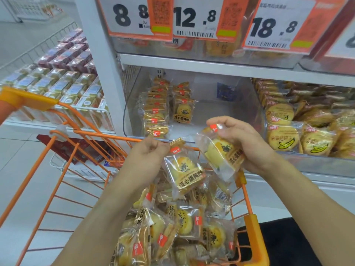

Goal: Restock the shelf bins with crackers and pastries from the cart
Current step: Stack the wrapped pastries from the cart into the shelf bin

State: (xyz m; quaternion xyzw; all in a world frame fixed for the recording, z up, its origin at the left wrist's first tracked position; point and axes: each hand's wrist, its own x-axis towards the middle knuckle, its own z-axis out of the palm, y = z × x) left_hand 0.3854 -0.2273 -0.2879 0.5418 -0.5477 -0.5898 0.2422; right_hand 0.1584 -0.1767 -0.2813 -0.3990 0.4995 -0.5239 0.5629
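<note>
My left hand point(148, 150) pinches the top seam of a clear-wrapped yellow pastry packet point(184, 172), which hangs above the cart. My right hand point(236, 138) grips a second pastry packet point(221, 152), tilted, in front of the shelf. The orange wire cart point(251, 223) below holds a heap of several like packets point(176, 225). The clear shelf bin point(215, 114) straight ahead has two short rows of the same pastries point(165, 106) at its left side, and its right part is bare.
A neighbouring bin point(311, 131) on the right is full of banana cracker packs. Price cards point(194, 18) hang from the shelf above. Boxed goods fill a wire rack point(63, 83) at left. A white shelf post point(99, 60) stands between them.
</note>
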